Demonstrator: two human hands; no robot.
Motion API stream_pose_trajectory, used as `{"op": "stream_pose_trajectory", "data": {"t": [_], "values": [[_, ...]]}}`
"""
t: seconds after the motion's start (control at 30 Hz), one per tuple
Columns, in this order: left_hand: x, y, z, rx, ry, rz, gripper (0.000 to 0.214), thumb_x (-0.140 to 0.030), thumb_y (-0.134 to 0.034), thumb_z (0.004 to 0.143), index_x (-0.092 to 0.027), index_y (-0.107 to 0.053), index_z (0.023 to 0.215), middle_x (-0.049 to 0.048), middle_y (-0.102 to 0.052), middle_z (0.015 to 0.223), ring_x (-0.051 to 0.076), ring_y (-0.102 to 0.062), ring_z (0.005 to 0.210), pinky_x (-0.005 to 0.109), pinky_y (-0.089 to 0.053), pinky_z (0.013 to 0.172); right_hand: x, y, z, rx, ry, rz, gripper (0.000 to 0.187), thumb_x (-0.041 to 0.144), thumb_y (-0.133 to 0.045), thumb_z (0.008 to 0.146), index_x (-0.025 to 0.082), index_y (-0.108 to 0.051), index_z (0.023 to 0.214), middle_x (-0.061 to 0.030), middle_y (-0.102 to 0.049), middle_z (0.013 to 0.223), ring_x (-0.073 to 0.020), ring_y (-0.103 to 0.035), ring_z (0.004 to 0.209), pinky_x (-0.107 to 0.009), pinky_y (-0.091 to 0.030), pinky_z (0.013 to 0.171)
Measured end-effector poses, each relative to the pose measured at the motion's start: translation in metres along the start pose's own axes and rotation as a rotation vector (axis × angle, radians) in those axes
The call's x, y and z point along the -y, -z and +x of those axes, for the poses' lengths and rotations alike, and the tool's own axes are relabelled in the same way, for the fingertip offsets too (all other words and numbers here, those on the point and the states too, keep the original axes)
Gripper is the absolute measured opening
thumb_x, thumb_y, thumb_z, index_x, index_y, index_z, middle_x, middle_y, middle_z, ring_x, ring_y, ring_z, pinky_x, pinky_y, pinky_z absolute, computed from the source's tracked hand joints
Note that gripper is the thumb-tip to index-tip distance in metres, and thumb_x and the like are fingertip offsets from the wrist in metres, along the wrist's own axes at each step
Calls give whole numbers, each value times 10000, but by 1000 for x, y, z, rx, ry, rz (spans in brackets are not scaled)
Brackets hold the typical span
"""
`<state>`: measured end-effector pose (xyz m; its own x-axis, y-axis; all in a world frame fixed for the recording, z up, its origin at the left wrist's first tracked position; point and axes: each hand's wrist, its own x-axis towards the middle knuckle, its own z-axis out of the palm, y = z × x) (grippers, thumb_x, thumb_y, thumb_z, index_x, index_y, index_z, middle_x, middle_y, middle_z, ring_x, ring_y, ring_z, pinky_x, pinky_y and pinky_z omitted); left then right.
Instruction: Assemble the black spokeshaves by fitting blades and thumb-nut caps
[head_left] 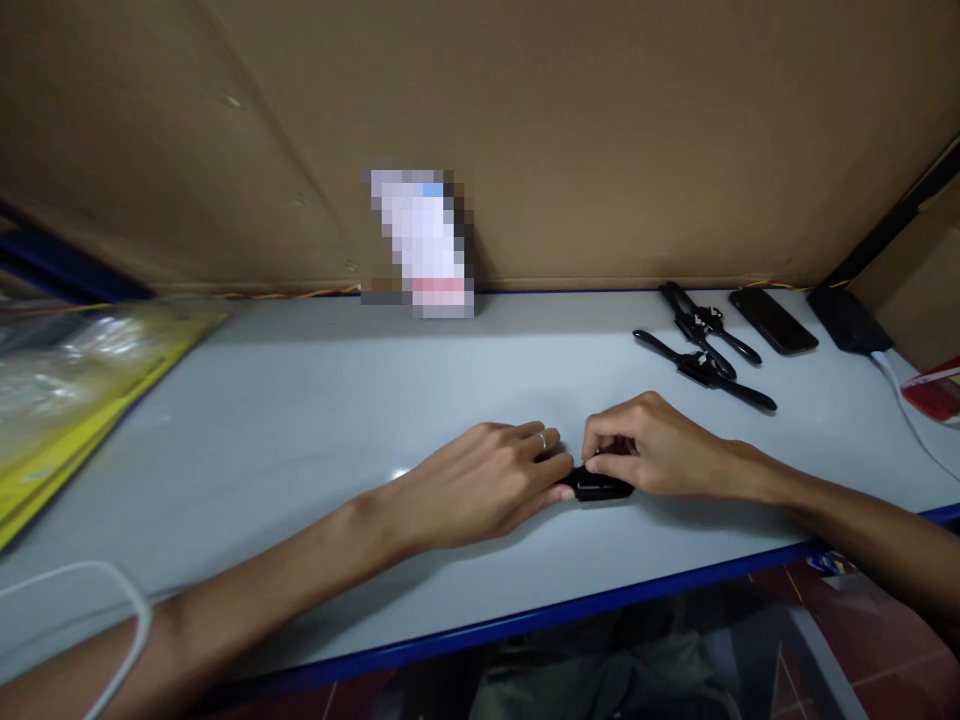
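A black spokeshave (600, 484) lies low on the white tabletop, partly hidden under my fingers. My left hand (499, 480), with a ring on one finger, closes over its left handle. From the other side, my right hand (634, 445) pinches at the top of its middle body with thumb and forefinger. Whether a small part sits in that pinch cannot be made out. Farther back on the right rests another spokeshave (703, 370), and behind it a crossed pair of spokeshaves (709, 325).
At the back right lie a dark phone (774, 320) and a black block (850, 320) with a white cable. Clear plastic bags (67, 390) on yellow sheets cover the left end. A pixelated upright item (427, 240) leans against the cardboard wall (600, 140). A blue edge (525, 627) borders the front.
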<state>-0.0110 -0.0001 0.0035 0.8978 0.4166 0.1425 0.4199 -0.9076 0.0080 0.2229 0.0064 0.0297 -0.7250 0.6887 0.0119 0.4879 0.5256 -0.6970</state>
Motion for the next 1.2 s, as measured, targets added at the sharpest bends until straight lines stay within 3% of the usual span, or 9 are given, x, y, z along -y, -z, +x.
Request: {"op": "stream_pose_trajectory", "data": {"t": [0.1, 0.17, 0.3, 0.43, 0.6, 0.8, 0.93, 1.07, 1.2], "values": [[-1, 1, 0, 12, 4, -1, 457, -402, -252, 1091, -184, -601, 895, 26, -617, 803, 159, -566, 664, 306, -382, 552, 1, 3, 1, 9, -107, 131, 121, 79, -648, 822, 164, -652, 735, 67, -556, 580, -71, -441, 532, -222, -312, 550], [-1, 2, 1, 13, 5, -6, 453, -403, -261, 1090, -185, -604, 890, 24, -613, 798, 159, -565, 659, 311, -381, 550, 0, 4, 0, 5, -103, 100, 127, 92, -645, 830, 166, -643, 727, 68, -548, 577, -70, -428, 531, -228, -297, 551], [-2, 3, 1, 14, 13, -37, 454, -401, -270, 1088, -183, -609, 879, 26, -616, 807, 158, -577, 670, 312, -393, 558, 3, 4, -2, 8, -6, -177, 141, 153, -632, 900, 161, -605, 762, 34, -582, 667, -88, -451, 593, -261, -283, 593], [-2, 4, 2, 14, 29, -47, 463, -403, -269, 1087, -182, -613, 870, 23, -607, 778, 158, -576, 651, 312, -396, 557, 8, -2, -5, 56, 64, -542, 181, 218, -507, 1000, 143, -616, 876, -50, -654, 806, -140, -500, 669, -308, -234, 582], [-3, 5, 3, 1, 23, -35, 494, -394, -237, 1088, -179, -608, 842, 25, -599, 757, 162, -570, 639, 314, -400, 557, 10, -12, -8, 51, 113, -829, 188, 157, -474, 977, 122, -649, 916, -92, -681, 793, -182, -534, 699, -340, -175, 562], [-3, 5, 2, -1, 21, -30, 496, -399, -244, 1089, -174, -605, 834, 23, -601, 761, 150, -559, 632, 306, -399, 565, 10, -9, -11, -138, 167, -703, 226, 204, -493, 994, 131, -670, 874, -92, -673, 853, -180, -544, 759, -309, -264, 580], [-3, 3, 1, -12, 18, -47, 482, -401, -261, 1089, -177, -608, 840, 20, -607, 770, 148, -564, 642, 303, -403, 573, 10, -6, -10, -70, 202, -488, 170, 213, -562, 978, 143, -666, 863, -54, -662, 813, -155, -537, 738, -291, -347, 652], [-2, 1, 1, 7, 25, -40, 438, -396, -288, 1087, -180, -621, 903, 28, -622, 807, 161, -583, 684, 307, -409, 587, 11, -6, -8, -34, 63, -317, 110, 137, -575, 946, 158, -649, 868, -15, -649, 762, -130, -533, 687, -275, -347, 654], [-2, 0, 1, 5, 27, -19, 436, -402, -284, 1086, -186, -610, 894, 28, -623, 806, 170, -586, 688, 315, -400, 574, 13, -3, -8, -24, 2, -387, 116, 176, -573, 957, 158, -630, 858, -18, -647, 760, -129, -512, 658, -286, -310, 624]]}}
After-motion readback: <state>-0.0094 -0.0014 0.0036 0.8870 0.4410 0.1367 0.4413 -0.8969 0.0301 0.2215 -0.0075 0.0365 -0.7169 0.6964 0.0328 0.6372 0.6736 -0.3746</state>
